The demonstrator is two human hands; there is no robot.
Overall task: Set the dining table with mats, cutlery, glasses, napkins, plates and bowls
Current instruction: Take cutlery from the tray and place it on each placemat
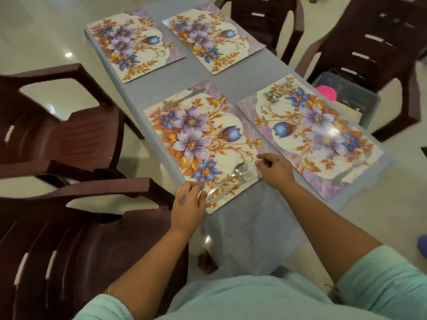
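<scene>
Four floral mats lie on the grey-blue table (249,218). On the near left mat (201,139) a knife (183,99) lies at the far end, with a spoon (239,169) and a fork (233,187) side by side at the near end. The near right mat (318,135) bears a fork and spoon (276,93) at its far end and a knife (349,169) at its near end. The two far mats (136,47) (212,40) are bare. My left hand (188,205) rests with curled fingers at the near left mat's corner, its thumb by the spoon handle's tip. My right hand (275,168) hovers at that mat's right corner, fingers loosely curled, holding nothing.
Dark brown plastic chairs stand around the table: two at the left (69,135) (69,239), one at the far end (261,19), one at the right (374,42). A dark crate (355,93) with a pink item (325,93) sits beside the right chair.
</scene>
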